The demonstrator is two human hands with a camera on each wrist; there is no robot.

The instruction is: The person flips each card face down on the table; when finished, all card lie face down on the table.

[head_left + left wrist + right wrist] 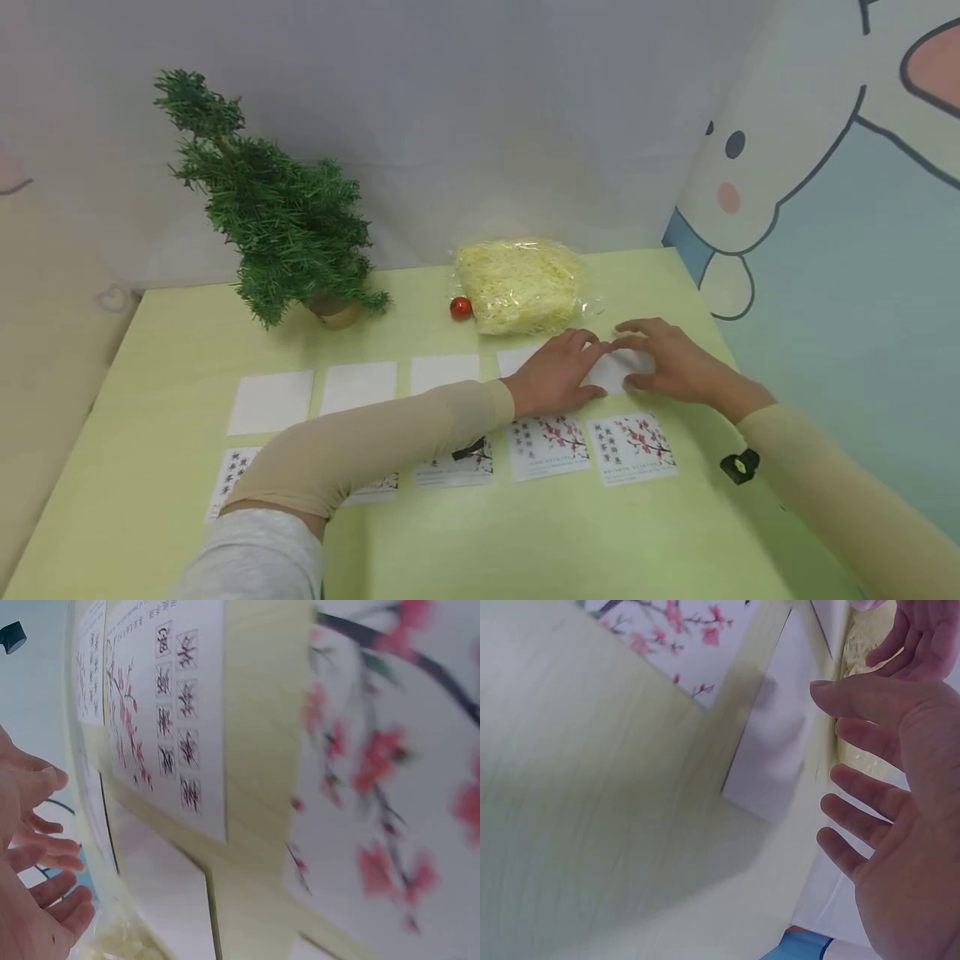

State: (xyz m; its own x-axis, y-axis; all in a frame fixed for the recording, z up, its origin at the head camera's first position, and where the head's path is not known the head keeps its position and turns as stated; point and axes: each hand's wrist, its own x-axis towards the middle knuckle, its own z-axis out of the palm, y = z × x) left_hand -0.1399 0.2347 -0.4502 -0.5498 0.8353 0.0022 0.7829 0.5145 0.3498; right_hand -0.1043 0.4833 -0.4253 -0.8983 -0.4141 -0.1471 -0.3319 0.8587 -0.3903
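In the head view my left hand (pixel 558 375) reaches over the right end of a row of blank white cards, fingers spread and loosely bent. Facing it from the right is my right hand (pixel 675 362), its fingers slightly curved. Between them lies a blank white card (pixel 618 371). From the right wrist view, that card (pixel 769 735) rests flat on the table, and the right hand's fingers (pixel 855 814) hold nothing. Nearer me, a printed card (pixel 633 448) with pink blossoms and dark characters lies below the blank one. My left forearm hides parts of both rows.
A small green artificial tree (pixel 288 217) stands at the back left. Beside a clear bag of yellow shredded filler (pixel 521 283) sits a red ball (pixel 461 308). More blank cards (pixel 270 402) lie in the back row of the pale green table (pixel 570 542). A wall borders the right side.
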